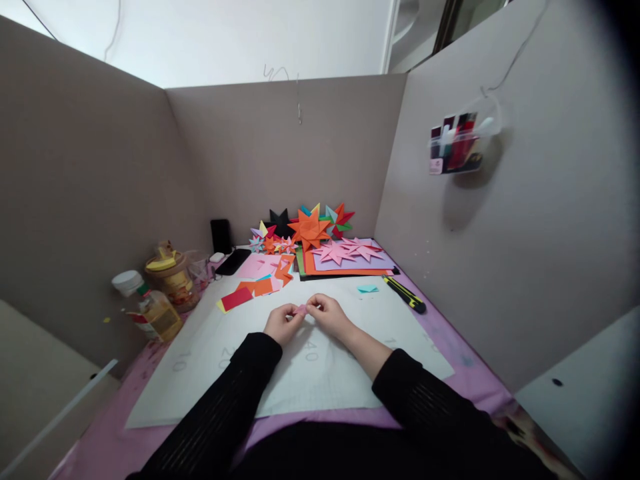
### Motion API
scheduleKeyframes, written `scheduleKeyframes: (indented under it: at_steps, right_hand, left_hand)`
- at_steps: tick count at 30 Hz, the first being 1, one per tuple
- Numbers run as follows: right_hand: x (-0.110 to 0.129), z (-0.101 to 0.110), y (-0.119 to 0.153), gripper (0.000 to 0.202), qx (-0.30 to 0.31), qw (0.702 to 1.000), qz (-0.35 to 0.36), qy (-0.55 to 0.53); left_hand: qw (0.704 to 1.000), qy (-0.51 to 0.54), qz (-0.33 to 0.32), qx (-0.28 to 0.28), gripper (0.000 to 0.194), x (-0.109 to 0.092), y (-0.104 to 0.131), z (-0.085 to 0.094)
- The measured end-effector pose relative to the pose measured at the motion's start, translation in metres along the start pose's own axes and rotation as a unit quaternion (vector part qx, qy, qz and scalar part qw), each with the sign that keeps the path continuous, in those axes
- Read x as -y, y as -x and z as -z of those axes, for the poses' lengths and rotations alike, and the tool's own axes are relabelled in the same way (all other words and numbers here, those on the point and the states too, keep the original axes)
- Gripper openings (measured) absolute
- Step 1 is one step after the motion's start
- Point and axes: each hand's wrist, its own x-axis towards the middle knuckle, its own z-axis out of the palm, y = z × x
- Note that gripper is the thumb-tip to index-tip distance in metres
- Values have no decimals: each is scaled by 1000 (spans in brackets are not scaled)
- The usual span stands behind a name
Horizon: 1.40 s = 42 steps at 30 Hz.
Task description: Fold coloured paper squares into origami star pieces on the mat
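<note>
A small pink paper piece [301,310] is pinched between both hands above the middle of the white sheet [330,373]. My left hand [283,323] is closed on its left side, and my right hand [327,315] is closed on its right side. The fingers cover much of the piece, so its folds are too small to tell. A small folded turquoise paper [368,289] lies on the sheet to the right, beyond my right hand. Red [237,299] and orange [263,287] paper pieces lie to the left, beyond my left hand.
Large folded stars [310,229] stand at the back, behind pink stars [334,252] on stacked colored sheets. A yellow-black cutter [406,295] lies right. Left are a bottle [155,310], a tub [173,280] and a black phone [234,262]. Grey panels [290,147] enclose the table.
</note>
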Motion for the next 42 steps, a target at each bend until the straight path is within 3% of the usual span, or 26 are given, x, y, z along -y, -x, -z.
scheduleKeyframes:
  at_steps: [8,13,18,24,35,42]
  right_hand:
    - [1,-2,2,11,-3,999,12,31]
    - [0,6,-3,15,-53,999,7,-12]
    - [-3,7,-3,14,-33,999,12,27]
    - [-3,-3,2,8,29,998,33,41]
    - [-8,9,-5,15,-59,998,1,-9]
    - [-7,2,-2,15,-9,1000,14,4]
  left_hand:
    - [999,-33,-20,8,29,2,2,0]
    - [999,-36,-20,30,21,7,1,-1]
    - [999,-17,-36,-32,20,3,0,1]
    - [998,-37,-41,-26,25,1,0,1]
    - [997,-5,9,-81,27,3,-5,10]
    - [998,16,3,-65,25,6,-5,7]
